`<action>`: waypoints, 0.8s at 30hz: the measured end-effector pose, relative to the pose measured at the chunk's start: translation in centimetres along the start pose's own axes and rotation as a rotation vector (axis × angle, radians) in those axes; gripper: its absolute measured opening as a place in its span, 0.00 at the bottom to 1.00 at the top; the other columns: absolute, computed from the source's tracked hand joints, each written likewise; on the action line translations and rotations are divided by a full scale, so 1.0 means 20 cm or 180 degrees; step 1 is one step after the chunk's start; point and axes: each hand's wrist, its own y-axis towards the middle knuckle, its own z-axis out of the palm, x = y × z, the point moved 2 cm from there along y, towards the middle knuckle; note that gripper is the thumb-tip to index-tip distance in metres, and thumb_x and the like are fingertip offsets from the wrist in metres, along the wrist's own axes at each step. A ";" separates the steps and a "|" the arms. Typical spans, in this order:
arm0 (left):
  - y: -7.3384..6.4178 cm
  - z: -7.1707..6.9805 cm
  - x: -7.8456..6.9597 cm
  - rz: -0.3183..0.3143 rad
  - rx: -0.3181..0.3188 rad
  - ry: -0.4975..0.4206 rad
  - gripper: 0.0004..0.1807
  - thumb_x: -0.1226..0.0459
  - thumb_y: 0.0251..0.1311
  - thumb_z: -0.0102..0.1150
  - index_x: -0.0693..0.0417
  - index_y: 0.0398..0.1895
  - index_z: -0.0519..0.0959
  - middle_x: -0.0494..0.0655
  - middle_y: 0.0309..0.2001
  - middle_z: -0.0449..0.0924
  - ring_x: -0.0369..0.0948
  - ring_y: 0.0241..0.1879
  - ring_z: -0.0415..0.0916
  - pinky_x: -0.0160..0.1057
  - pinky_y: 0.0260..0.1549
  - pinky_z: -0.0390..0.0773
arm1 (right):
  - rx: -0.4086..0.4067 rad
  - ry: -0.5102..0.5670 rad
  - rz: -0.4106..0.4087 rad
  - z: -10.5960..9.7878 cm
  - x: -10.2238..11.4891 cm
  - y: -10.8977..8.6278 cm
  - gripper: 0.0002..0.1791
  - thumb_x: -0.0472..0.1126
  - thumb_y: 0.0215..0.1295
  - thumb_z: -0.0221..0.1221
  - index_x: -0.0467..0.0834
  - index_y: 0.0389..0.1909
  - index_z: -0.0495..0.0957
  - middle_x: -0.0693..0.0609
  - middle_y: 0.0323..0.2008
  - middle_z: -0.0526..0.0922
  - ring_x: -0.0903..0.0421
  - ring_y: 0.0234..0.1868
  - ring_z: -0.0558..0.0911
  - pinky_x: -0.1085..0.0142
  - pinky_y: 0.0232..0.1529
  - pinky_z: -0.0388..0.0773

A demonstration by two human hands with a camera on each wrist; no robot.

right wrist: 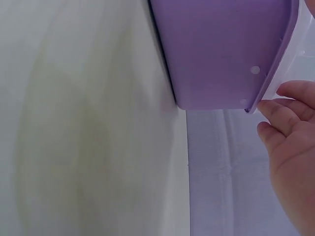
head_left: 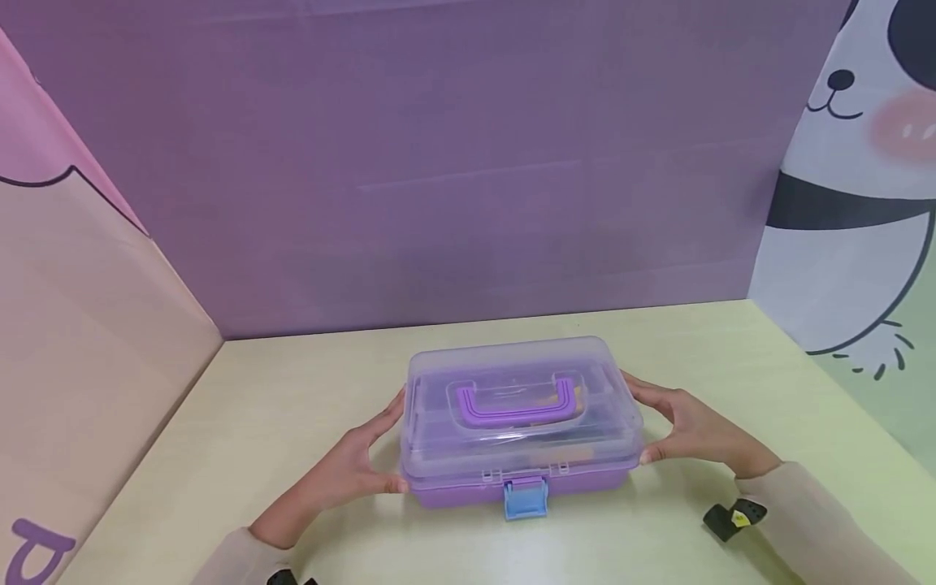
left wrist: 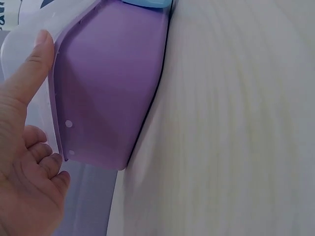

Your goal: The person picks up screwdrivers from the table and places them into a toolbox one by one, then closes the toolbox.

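Observation:
A purple plastic storage box (head_left: 521, 422) with a see-through lid stands closed on the table, a purple handle (head_left: 517, 406) folded flat on top. At its front a light blue latch (head_left: 526, 498) juts out below the lid's edge. My left hand (head_left: 351, 467) grips the box's left end, thumb by the front corner and fingers toward the back. In the left wrist view that thumb lies along the lid's rim. The right hand (head_left: 695, 431) holds the opposite end in the same way; its fingers (right wrist: 285, 115) touch the rim in the right wrist view. Light-brown shapes show dimly through the lid.
The pale wooden table (head_left: 292, 382) meets a purple back panel (head_left: 468, 179) behind the box. Printed panels stand at both sides, with a panda picture (head_left: 841, 260) on the right one. A black wrist strap (head_left: 734, 520) hangs at the right sleeve.

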 end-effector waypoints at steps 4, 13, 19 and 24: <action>0.00 0.00 0.00 0.0049 0.0002 0.0039 0.58 0.42 0.41 0.68 0.48 0.74 0.49 0.50 0.74 0.42 0.42 0.71 0.41 0.59 0.62 0.50 | -0.0003 -0.0027 -0.0045 0.00 0.00 0.00 0.50 0.36 0.45 0.72 0.35 0.69 0.57 0.65 0.71 0.53 0.71 0.69 0.52 0.80 0.63 0.52; -0.01 -0.02 0.00 0.0062 0.0078 0.0033 0.58 0.50 0.44 0.73 0.47 0.75 0.47 0.49 0.75 0.39 0.39 0.72 0.39 0.51 0.65 0.50 | 0.0023 -0.0118 0.0013 0.02 0.02 0.01 0.51 0.34 0.45 0.72 0.36 0.70 0.55 0.62 0.72 0.51 0.71 0.70 0.52 0.80 0.63 0.52; 0.00 0.00 -0.03 0.0117 -0.0016 -0.0102 0.59 0.47 0.46 0.70 0.48 0.75 0.43 0.53 0.75 0.36 0.52 0.73 0.35 0.51 0.66 0.46 | 0.0000 -0.0411 0.0097 0.02 0.02 0.01 0.53 0.36 0.44 0.73 0.40 0.71 0.55 0.66 0.71 0.51 0.73 0.69 0.52 0.81 0.61 0.52; 0.00 0.06 -0.05 -0.0134 -0.0239 -0.0415 0.61 0.48 0.44 0.72 0.41 0.75 0.39 0.52 0.75 0.36 0.60 0.71 0.35 0.71 0.60 0.44 | 0.0001 -0.0573 0.0176 0.01 0.03 0.03 0.54 0.38 0.42 0.73 0.42 0.72 0.54 0.65 0.71 0.51 0.73 0.68 0.52 0.81 0.61 0.52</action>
